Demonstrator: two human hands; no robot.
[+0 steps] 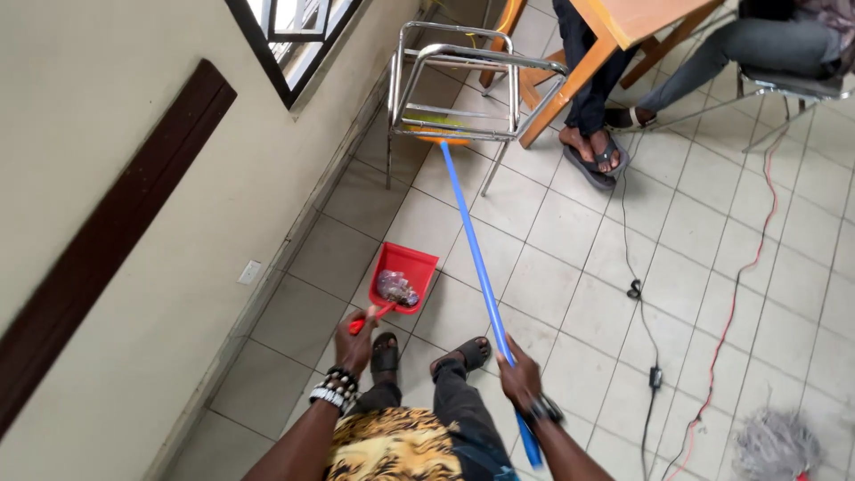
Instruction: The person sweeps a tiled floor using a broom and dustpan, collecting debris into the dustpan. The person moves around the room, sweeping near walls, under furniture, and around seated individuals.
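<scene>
Your left hand (354, 343) is closed around the short handle of one red dustpan (403, 278), grip wrapped tight. The dustpan rests on the tiled floor (570, 294) just ahead of your left foot, mouth pointing away from you. Inside it: a small heap of crumpled clear wrappers and bits, grey and pinkish.

Your right hand (521, 379) is closed around one long blue broom handle (476, 254), held low on the shaft with some of the shaft sticking out behind the grip. The handle runs straight away from you across the tiles; its orange head (438, 135) sits under the chrome chair frame (463, 85) near the wall.

Counts: one dustpan, one broom, one bare chrome chair frame, one wooden desk (623, 22) beyond it. Two seated people, only legs showing, one with sandalled feet (595, 151) crossed. Two cables on the floor, one black (637, 294), one red (739, 285). One grey mop head (773, 445) at lower right, well apart from you.
</scene>
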